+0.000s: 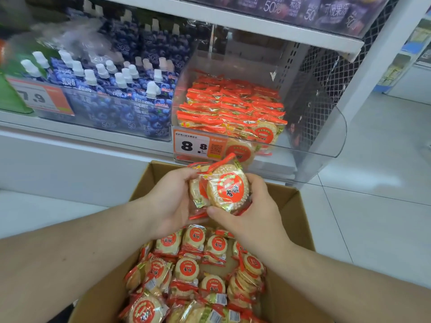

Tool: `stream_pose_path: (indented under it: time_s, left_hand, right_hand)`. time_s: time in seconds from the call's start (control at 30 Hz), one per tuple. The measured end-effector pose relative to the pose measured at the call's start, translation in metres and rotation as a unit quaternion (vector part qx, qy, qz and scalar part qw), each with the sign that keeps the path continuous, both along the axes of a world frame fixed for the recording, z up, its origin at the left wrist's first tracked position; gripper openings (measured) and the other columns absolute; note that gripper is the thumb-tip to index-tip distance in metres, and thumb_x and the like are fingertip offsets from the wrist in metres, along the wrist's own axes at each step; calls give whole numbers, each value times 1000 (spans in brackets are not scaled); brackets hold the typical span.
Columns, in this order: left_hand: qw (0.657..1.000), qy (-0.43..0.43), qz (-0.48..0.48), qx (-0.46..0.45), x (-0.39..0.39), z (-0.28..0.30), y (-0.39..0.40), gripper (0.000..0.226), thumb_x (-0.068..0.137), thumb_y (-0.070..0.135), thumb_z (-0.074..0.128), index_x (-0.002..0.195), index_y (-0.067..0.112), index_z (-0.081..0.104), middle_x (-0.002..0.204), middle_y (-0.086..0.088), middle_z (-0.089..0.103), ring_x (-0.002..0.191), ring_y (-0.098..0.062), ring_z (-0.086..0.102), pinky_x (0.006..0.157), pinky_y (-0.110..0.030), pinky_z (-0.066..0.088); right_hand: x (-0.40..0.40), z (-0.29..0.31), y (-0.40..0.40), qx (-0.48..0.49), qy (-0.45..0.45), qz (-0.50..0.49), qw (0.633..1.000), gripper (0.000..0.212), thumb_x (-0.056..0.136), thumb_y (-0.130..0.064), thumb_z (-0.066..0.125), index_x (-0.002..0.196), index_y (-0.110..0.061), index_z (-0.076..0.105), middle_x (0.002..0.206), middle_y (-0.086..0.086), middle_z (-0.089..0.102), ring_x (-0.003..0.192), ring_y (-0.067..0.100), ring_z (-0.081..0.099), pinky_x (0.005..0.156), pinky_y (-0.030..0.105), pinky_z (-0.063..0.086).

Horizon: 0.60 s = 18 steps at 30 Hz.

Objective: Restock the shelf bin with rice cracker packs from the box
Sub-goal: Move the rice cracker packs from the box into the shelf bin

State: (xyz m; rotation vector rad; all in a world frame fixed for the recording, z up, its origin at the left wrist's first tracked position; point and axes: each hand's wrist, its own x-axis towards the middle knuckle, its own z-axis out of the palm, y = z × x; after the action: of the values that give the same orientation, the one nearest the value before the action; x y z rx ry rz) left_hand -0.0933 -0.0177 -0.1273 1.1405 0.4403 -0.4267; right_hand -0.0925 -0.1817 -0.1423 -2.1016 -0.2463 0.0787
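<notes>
A small stack of rice cracker packs (227, 188), round crackers in clear wrap with red-orange labels, is held above the open cardboard box (296, 220). My left hand (172, 201) grips the stack from the left and my right hand (254, 210) grips it from the right and below. Under my hands, several more packs (193, 271) lie loose in the box. Just beyond, the clear plastic shelf bin (321, 127) on the lowest shelf holds a pile of the same packs (231, 108), behind an 8.8 price tag (194, 144).
Left of the bin stand several blueberry jelly pouches (130, 99) with white caps, behind a clear guard and a 7.9 tag (39, 96). A white shelf (233, 17) with dark packets hangs above. A white upright (373, 73) borders the bin's right side; tiled floor (377, 183) lies beyond.
</notes>
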Motion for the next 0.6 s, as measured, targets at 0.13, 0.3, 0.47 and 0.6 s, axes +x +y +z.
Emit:
stream_pose_path:
  time_s: [0.13,0.3,0.47,0.6]
  left_hand:
    - [998,-37,-16,-41,3,2,-15,48,100,44,28,119,23,67,114,-4,72,109,-25,67,99,-43,47]
    - [997,-44,-31,-54,8,-1,-19,52,99,51,26,121,26,66,114,-5,72,110,-25,66,101,-47,46]
    - [994,-88,-40,-53,9,-3,-14,56,98,58,24,125,28,63,117,-2,71,111,-22,66,99,-48,47]
    - [991,-126,-38,30,5,-7,-21,51,80,48,62,123,21,60,109,-3,74,101,-19,70,87,-36,53]
  right_hand:
    - [3,-8,3,-35,-24,-24,999,71,52,-59,82,106,-51,37,110,-20,54,104,2,57,86,30,54]
    - [10,-7,0,-61,-48,-35,996,75,56,-56,84,117,-46,42,111,-24,43,107,-3,46,92,26,48]
    - [17,-5,-1,-68,-46,-69,994,72,50,-70,75,108,-42,45,104,-23,51,102,2,53,89,35,52]
    - [14,-4,5,-124,-61,-62,988,79,47,-82,64,111,-38,50,100,-20,57,98,4,58,84,38,53]
